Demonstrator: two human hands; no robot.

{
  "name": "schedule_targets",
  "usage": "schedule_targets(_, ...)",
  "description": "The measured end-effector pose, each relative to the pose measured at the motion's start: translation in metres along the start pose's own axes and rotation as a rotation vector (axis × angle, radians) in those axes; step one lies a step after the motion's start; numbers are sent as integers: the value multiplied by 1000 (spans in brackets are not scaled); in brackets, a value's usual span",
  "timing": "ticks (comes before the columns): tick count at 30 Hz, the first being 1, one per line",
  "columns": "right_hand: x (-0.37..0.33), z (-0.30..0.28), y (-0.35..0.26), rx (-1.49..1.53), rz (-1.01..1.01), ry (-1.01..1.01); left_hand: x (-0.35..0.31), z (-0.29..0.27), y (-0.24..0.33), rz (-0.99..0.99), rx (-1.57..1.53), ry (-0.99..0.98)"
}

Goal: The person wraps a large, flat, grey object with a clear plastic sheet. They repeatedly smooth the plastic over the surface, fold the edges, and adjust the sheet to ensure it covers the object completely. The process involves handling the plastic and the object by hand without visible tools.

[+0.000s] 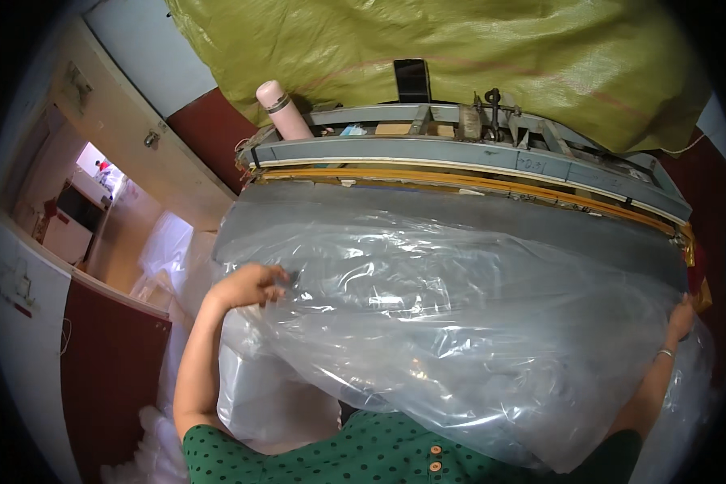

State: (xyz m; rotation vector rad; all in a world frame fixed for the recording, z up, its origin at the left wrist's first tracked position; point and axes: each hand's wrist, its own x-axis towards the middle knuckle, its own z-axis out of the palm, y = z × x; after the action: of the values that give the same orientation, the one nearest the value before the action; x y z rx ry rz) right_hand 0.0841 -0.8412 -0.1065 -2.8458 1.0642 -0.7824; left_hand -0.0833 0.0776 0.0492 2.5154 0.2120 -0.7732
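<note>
A large clear plastic sheet [427,323] spreads over the grey bench top [298,202] and droops in loose folds toward my body. Over its left part hovers my left hand [254,286], fingers apart and slightly bent, with nothing visible in them. At the far right corner, my right hand [681,317] pinches the sheet's edge; a bracelet circles that wrist. Whether my left fingertips touch the film, I cannot tell.
Behind the bench top runs a grey metal frame [460,152] with orange strips [427,179]. A pink bottle [285,111], a phone [412,81] and a metal clamp [496,113] are at the back. More plastic film [157,427] heaps at lower left, near an open door [129,121].
</note>
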Motion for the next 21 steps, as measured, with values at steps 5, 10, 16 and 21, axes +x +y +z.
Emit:
schedule_targets(5,7,12,12,-2,-14,9,34,4,45,470,363,703)
schedule_targets(10,7,4,8,-59,-29,22,61,28,64,809,660,643)
schedule_targets(16,3,7,4,-86,-52,48,91,43,22,623,321,647)
schedule_targets(21,0,-1,2,-70,-37,46,101,37,11,678,303,712)
